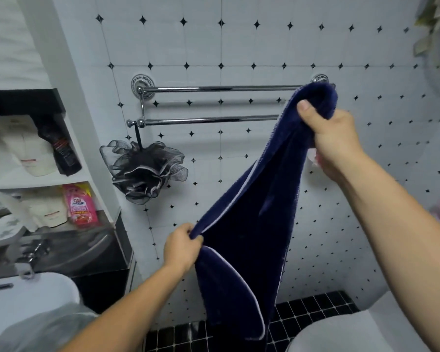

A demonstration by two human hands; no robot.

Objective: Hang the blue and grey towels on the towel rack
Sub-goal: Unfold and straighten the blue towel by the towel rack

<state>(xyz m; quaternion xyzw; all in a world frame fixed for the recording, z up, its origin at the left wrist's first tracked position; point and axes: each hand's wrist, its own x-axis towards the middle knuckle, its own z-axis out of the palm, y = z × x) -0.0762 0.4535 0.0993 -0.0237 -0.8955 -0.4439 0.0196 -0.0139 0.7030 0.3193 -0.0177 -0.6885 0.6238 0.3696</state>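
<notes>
A dark blue towel (pixel 249 212) with a pale edge hangs stretched between my two hands in front of the tiled wall. My right hand (pixel 333 138) grips its bunched top end, raised level with the right end of the chrome towel rack (pixel 214 88). My left hand (pixel 182 246) pinches a lower edge of the towel, below and to the left. The rack has two bars, the lower bar (pixel 208 120) in front, and both bars are bare apart from where the towel covers their right ends. A grey cloth (pixel 43 326) lies at the lower left.
A black mesh bath sponge (pixel 144 168) hangs from the rack's left end. Shelves with bottles and a pink pouch (pixel 80 205) stand at the left, above a steel sink (pixel 61 250). A white toilet lid (pixel 341 331) is at the bottom right.
</notes>
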